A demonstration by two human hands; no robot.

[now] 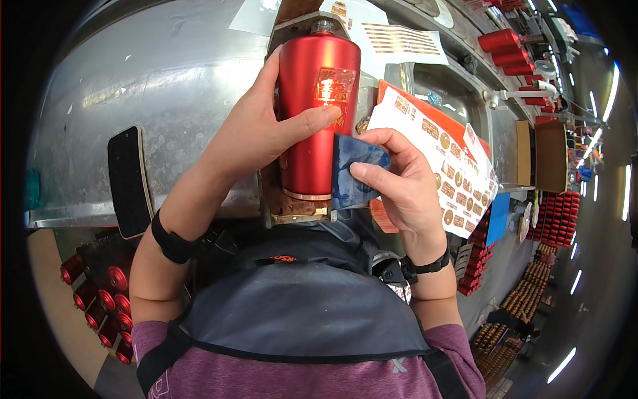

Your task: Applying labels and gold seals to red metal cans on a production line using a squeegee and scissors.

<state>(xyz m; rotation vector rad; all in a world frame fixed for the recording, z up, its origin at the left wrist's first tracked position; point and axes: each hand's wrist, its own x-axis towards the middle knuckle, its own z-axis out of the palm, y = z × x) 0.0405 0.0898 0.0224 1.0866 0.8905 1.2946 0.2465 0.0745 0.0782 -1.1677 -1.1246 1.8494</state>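
Note:
A shiny red bottle [309, 163] lies in a metal holder [272, 214] in front of me, its clear threaded neck pointing away. Gold lettering and a square gold emblem [334, 84], with what looks like clear film over it, mark its upper right side. My left hand [266, 123] wraps the bottle from the left, thumb across the lettering. Between thumb and fingers of my right hand [405, 183] is a flat dark-blue scraper [355, 169], its straight edge against or very close to the bottle's lower right side.
White sheets of gold decals [442, 159] lie right of the bottle over an orange-red sheet [482, 147]; a gold-striped sheet [405, 43] is behind. A dark phone [129, 179] rests on the metal bench [173, 86] at left. Red bottles [106, 306] stand low at left.

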